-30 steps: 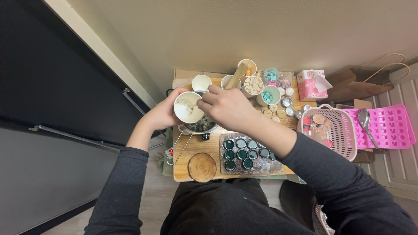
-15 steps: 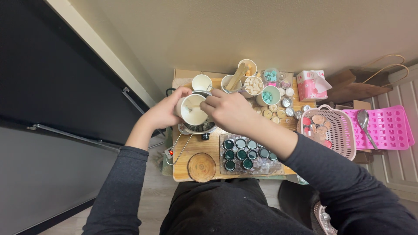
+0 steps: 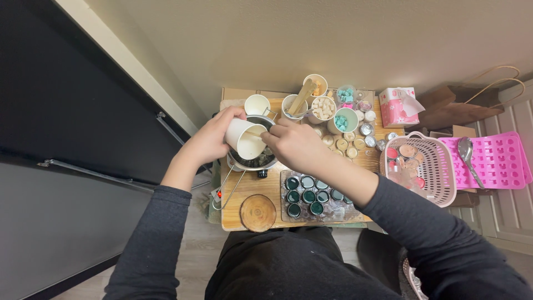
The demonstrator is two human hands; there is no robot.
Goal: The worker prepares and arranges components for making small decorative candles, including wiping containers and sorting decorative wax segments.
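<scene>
**Cup tipped over the pot**

The left hand [image 3: 214,140] grips a white paper cup [image 3: 245,139], tilted over the small metal pot [image 3: 256,160] on the wooden bench [image 3: 250,189]. The right hand [image 3: 294,143] pinches a thin stick [image 3: 256,134] inside the cup's mouth.

There is only one view, from the person's head. It looks straight down, from rather far, on the small wooden table [image 3: 244,219] and the lap.
</scene>
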